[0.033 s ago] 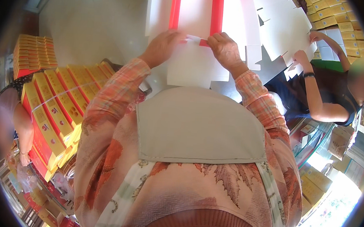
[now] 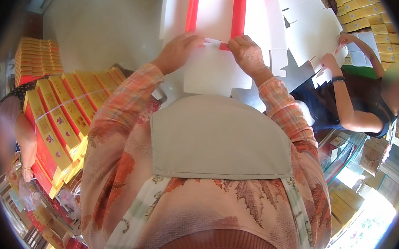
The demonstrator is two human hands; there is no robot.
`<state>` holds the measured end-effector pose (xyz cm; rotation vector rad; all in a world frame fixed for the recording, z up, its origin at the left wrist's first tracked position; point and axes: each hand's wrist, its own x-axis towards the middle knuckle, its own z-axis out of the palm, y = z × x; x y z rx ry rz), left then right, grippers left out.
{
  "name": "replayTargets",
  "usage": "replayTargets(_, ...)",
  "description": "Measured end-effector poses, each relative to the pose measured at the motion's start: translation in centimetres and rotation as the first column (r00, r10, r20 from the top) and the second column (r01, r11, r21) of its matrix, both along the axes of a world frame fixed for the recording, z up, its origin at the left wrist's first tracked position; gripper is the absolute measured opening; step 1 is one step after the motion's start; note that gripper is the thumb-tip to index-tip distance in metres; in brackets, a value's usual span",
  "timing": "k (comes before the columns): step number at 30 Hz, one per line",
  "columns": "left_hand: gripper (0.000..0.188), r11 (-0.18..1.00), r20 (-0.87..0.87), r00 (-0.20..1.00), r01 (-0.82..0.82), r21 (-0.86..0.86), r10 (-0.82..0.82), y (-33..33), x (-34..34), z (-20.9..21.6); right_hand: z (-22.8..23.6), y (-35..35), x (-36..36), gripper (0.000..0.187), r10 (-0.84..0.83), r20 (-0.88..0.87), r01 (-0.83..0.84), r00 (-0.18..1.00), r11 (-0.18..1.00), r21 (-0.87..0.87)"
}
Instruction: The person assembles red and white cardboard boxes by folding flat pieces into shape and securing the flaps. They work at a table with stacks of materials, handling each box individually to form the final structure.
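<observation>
A partly folded cardboard box with red side walls (image 2: 238,16) and a white inside lies ahead of me at the top of the view. My left hand (image 2: 181,51) is closed at the near left corner of the box, fingertips pinching its near edge. At the near right corner my right hand (image 2: 246,54) grips the same edge, thumb and fingers pressed together. Between the hands runs a narrow strip, white with a red end. A wide white flap (image 2: 210,76) spreads from the box toward me, below my hands.
Flat white cardboard blanks (image 2: 308,28) lie to the right, where a co-worker's hands (image 2: 332,63) handle one. Small yellow boxes (image 2: 377,28) fill the far right. Tied long yellow-and-red boxes (image 2: 56,114) stand at my left, beside another person's arm (image 2: 25,135). Farther left is another stack (image 2: 37,57).
</observation>
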<state>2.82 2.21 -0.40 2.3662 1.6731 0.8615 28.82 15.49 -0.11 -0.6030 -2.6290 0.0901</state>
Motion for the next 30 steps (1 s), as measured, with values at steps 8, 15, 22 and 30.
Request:
replayTargets(8,0.046,0.985,-0.298,0.947,0.15,0.083,-0.119,-0.7,-1.5,1.3,-0.2,-0.1,0.0,0.012,-0.035,0.06,0.036,0.998,0.999,-0.018)
replayTargets(15,0.041,0.981,0.055,0.995,0.087,-0.175,-0.079,0.2,-1.1,0.3,-0.7,0.0,0.3,0.011,-0.065,0.085,0.068,0.994,0.997,-0.025)
replayTargets(22,0.045,0.962,-0.192,0.944,0.274,-0.006,-0.27,1.0,-3.1,-0.9,-1.5,0.4,0.6,0.011,-0.063,0.112,0.066,0.992,0.998,-0.023)
replayTargets(30,0.102,0.937,-0.155,0.94,0.267,-0.227,-0.305,-0.2,-2.0,1.6,-1.6,0.5,0.5,0.012,-0.071,0.137,0.076,0.988,0.997,-0.031)
